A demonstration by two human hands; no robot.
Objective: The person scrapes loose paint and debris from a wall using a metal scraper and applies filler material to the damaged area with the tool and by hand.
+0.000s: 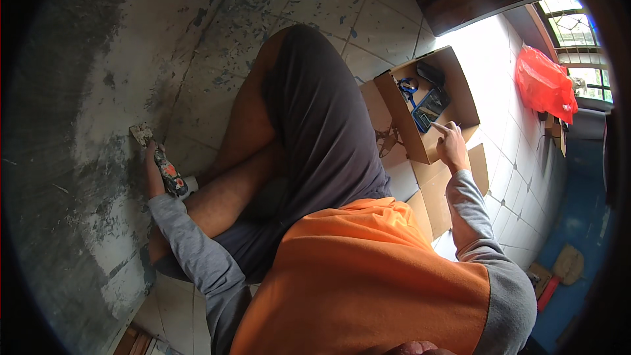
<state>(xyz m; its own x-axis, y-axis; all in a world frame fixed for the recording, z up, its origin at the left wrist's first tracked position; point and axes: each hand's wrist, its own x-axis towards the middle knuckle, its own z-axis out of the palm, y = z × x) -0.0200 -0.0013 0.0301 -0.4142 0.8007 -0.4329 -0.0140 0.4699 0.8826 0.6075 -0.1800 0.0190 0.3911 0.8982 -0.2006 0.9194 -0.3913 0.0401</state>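
So on the far left there's a patchy grey wall (59, 131), and up against its lower edge, left of centre, is a scraper (140, 134) with a crusty pale blade. The left hand (152, 158) looks closed around it, though the fingers are pretty small in the frame. Just below that hand is a dark, orange-flowered thing (171, 174); can't tell if it's the handle. Blue and grey paint flakes are scattered on the tile floor (381, 20) at the top middle. Centre is folded legs in dark shorts (322, 118), with an orange shirt (368, 269) below. Right of centre sits an open cardboard box (402, 121) holding a blue thing (407, 85), a phone (430, 108) and a black case (430, 72). The right hand (452, 148) is at the box's near edge, grasping nothing, index finger stretched out at the phone's lower end; can't tell if it's touching. Upper right there's a red plastic bag (542, 82), then a barred window (575, 33).
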